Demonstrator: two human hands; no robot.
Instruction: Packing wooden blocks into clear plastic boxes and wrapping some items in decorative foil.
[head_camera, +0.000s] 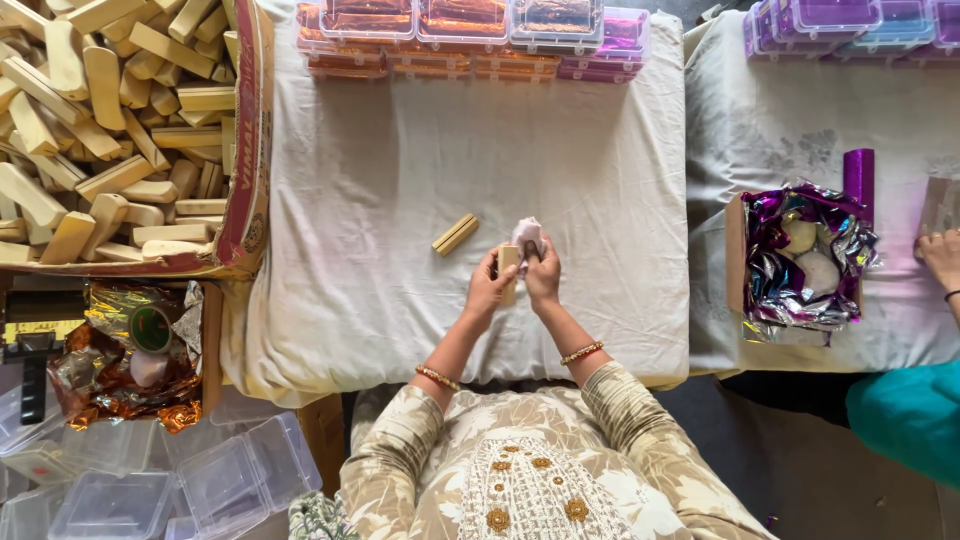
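Cloth, white and wrinkled, covers the surface in front of us, and we take it as our landmark. Off its left edge sits a big cardboard box heaped with pale wooden blocks. Along its far edge runs a row of clear-lidded plastic cases, orange ones and a purple one. Beyond its right edge a second covered surface carries a box lined with purple foil, and another person's hand rests near that box. Below its left corner we see crumpled orange foil and empty clear plastic boxes. Near the middle of the cloth lies a spare wooden block, well apart from our hands. Just right of it, the left hand is clamped on a wooden block held upright, and the right hand pinches a small pinkish cloth wad against the block's top.
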